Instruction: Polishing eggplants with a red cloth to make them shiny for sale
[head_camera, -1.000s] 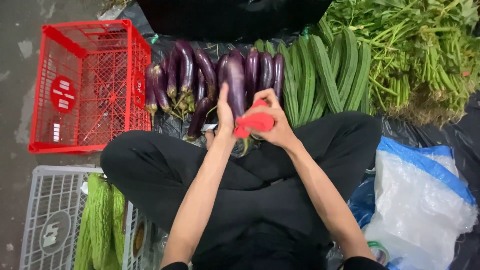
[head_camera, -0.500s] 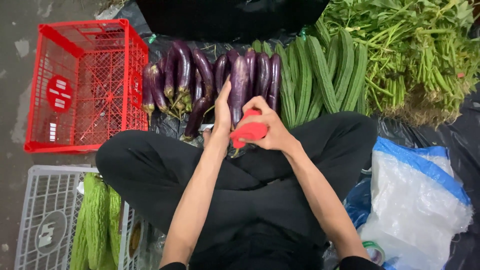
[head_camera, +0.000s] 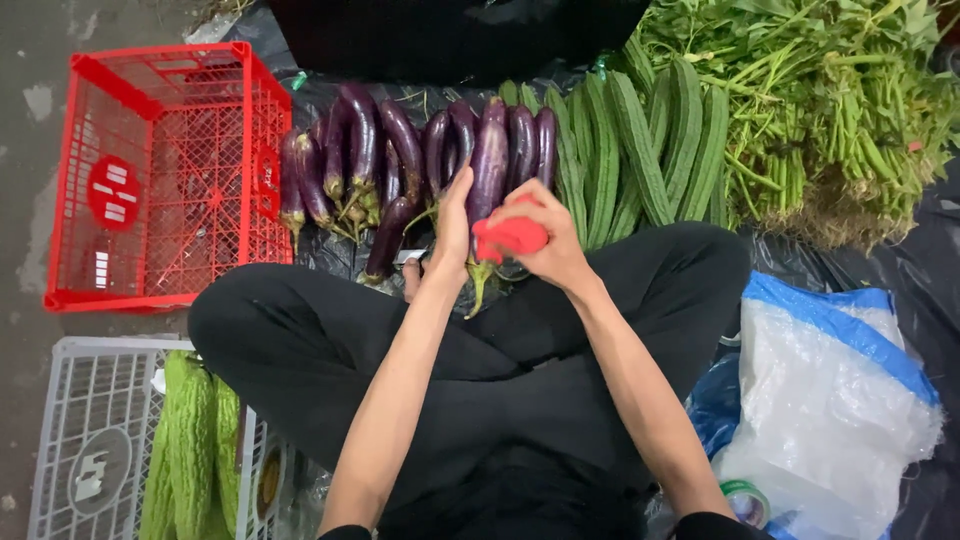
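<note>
Sitting cross-legged on the ground in black trousers, the person works over a display of vegetables laid on dark sheeting. The left hand (head_camera: 455, 225) is closed around the lower part of one long purple eggplant (head_camera: 488, 170), lifting it slightly clear of the row, evidently to steady it for cleaning. The right hand (head_camera: 545, 245) is clenched on a bunched red cloth (head_camera: 510, 237), pressed against that eggplant near its green stem end; both grips are firm and narrow. The held eggplant lies at the front middle of the display, just ahead of the knees, in line with the other eggplants (head_camera: 365, 150), which lie side by side, glossy, smooth-skinned and slightly curved. Beside them to the right lie ridged gourds (head_camera: 640, 140), long, dull green and ribbed lengthwise, then a loose heap of leafy greens (head_camera: 820, 100) with thin stalks. A red plastic crate (head_camera: 165, 170) of open lattice stands at far left, apparently without contents. Nearer, a white crate (head_camera: 70, 440) of the same lattice holds warty bitter gourds (head_camera: 190, 450). At right rests a translucent woven sack (head_camera: 830, 400) with a blue edge.
</note>
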